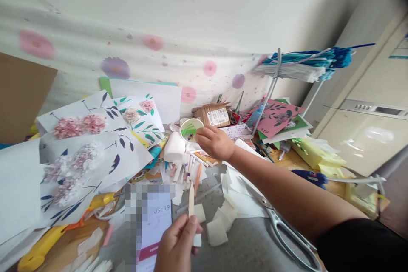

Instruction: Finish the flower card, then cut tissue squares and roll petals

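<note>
Near the bottom centre, my left hand (179,242) pinches a pale, flat wooden stick (191,199) that points up and away. A small white paper piece (197,240) shows beside its fingers. My right hand (215,142) reaches to the rim of a white paper cup (192,124) with green inside, its fingers bent together at the cup's right edge. Whether those fingers hold the rim or something small is hidden. A white roll (174,147) stands just left of the cup. Cut white paper squares (219,225) lie right of my left hand.
Large scissors (280,221) lie under my right forearm. A phone (154,225) rests left of my left hand, near a yellow glue gun (44,246). Flower pictures (79,157) lean at the left. Behind the cup are a cardboard box (212,114) and a rack (277,72) of pipe cleaners.
</note>
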Demonstrator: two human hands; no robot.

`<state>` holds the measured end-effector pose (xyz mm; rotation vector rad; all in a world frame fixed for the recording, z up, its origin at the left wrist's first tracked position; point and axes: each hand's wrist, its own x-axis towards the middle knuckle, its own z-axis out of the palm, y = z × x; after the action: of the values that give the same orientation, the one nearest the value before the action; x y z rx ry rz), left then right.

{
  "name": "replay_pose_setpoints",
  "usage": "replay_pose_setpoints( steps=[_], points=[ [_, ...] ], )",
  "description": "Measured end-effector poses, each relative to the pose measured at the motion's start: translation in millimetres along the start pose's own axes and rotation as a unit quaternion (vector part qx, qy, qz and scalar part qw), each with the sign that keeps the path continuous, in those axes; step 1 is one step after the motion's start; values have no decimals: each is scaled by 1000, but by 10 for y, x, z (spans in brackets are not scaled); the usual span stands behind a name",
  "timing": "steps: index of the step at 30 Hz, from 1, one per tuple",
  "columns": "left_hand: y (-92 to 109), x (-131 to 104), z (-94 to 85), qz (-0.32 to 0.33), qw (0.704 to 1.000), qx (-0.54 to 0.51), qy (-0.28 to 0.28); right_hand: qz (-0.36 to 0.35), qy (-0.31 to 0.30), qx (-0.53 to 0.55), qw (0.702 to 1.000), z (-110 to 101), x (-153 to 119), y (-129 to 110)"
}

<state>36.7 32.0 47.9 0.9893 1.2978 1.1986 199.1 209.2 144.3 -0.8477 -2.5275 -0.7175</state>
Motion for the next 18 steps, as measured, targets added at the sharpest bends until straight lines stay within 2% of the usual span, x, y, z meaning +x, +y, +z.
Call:
replay_pose_setpoints(
  steps=[2, 4, 8, 12, 16, 18],
  points=[
    [-17, 20, -3, 27, 999, 26, 9, 1, -20, 17, 1000, -113, -129, -74],
    [-33, 42, -17, 53, 997, 59, 6, 29, -42, 38, 998, -183, -182, -111],
    [-78, 98, -72, 61, 991, 114, -27, 141, -49, 37, 988, -158, -7, -31],
    [-83, 166, -141, 49, 987, 148, -46, 241, -56, 28, 968, 88, 451, 226],
    [10, 158, -169, 28, 991, 128, -20, 288, -80, 31, 954, 439, 912, 483],
    [55, 129, -163, 5, 994, 103, -26, 304, -88, 36, 948, 612, 1094, 550]
  ],
)
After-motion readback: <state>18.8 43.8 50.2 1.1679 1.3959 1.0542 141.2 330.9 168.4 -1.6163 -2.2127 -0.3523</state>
